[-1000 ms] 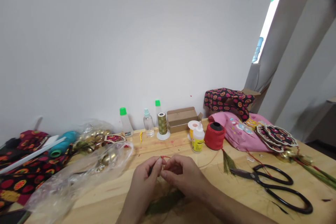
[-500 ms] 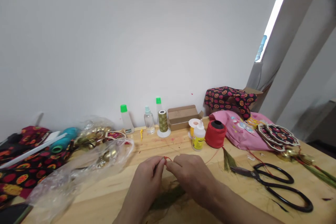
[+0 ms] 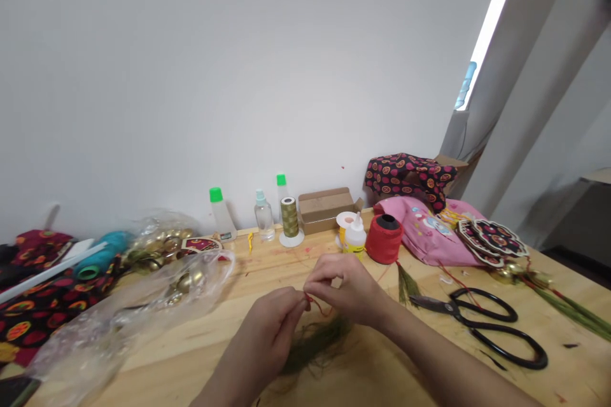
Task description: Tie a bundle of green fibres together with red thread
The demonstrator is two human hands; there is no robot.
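Both hands meet over the middle of the wooden table (image 3: 382,369). My left hand (image 3: 273,325) is closed, pinching the top of a bundle of green threads (image 3: 315,346) that hangs below it onto the wood. My right hand (image 3: 344,287) is closed on a thin red thread (image 3: 319,306) and holds it against the pinched end of the bundle. The red thread runs off toward the red thread spool (image 3: 383,239) behind the right hand.
Large black scissors (image 3: 487,327) lie at the right beside a second green tassel (image 3: 405,283). A glue bottle (image 3: 354,236), green-capped bottles (image 3: 219,213), a gold spool (image 3: 289,221) and a cardboard box (image 3: 324,208) line the wall. A plastic bag of brass bells (image 3: 157,292) and patterned cloth (image 3: 33,305) lie left; pink cloth (image 3: 424,235) right.
My right hand has risen and moved up and rightward with the red thread. The left hand has shifted slightly right with the green bundle. The view has drifted a little.
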